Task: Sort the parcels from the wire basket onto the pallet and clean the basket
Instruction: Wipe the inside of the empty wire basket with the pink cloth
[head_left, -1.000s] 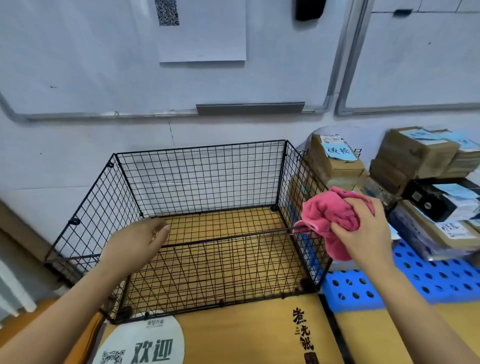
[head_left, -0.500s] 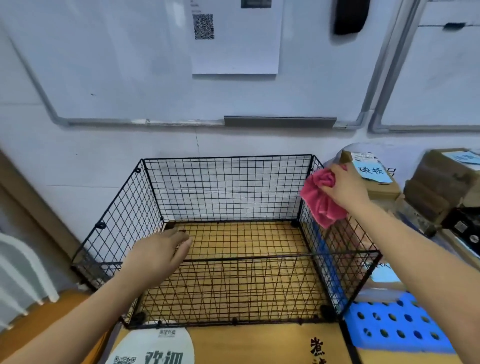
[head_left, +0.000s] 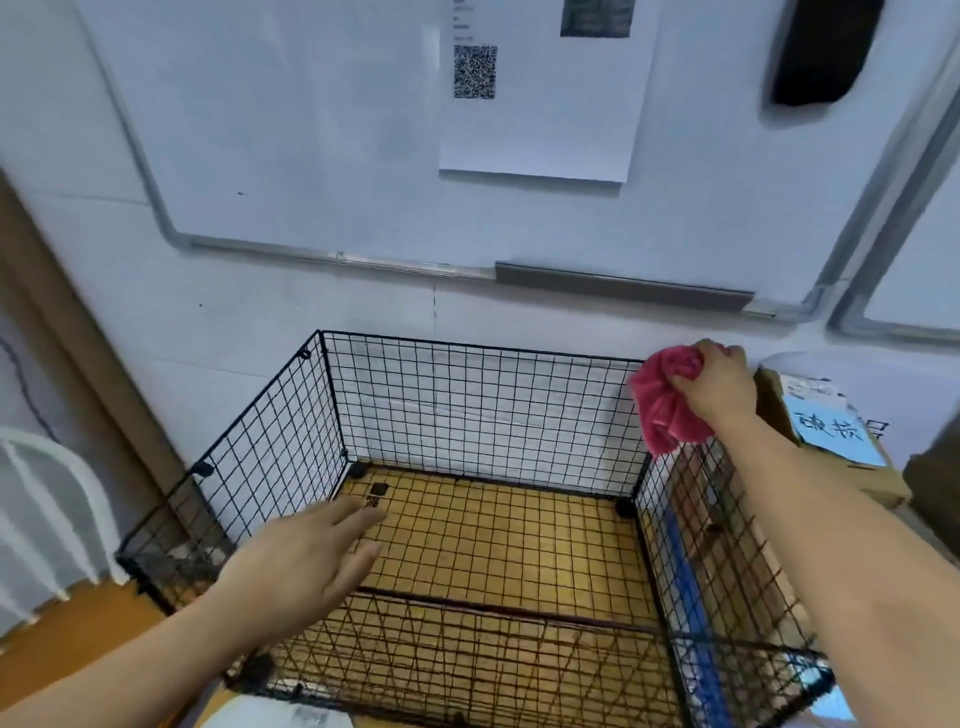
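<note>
The basket stands open-topped against the wall, its 4 mesh sides upright and its far rim just below the whiteboard tray. Inside, the whole floor area is free room for a hand; the near rim runs as 1 dark bar under the left forearm.

The right hand is curled tight around a bunched pink cloth and holds it at the far right top corner of the basket, the cloth hanging over the rim where the back and right sides meet. The left hand is flat with fingers straight and together, holding nothing, above the near left part of the basket; I cannot tell whether it touches the wire.

1 parcel, a brown box with a blue handwritten label, lies just outside the right side, near the right wrist. A blue strip of pallet shows through that side's mesh.

The basket sits on a yellow board. A paper sheet with a QR code is pinned on the whiteboard. White tubing stands at the far left.
</note>
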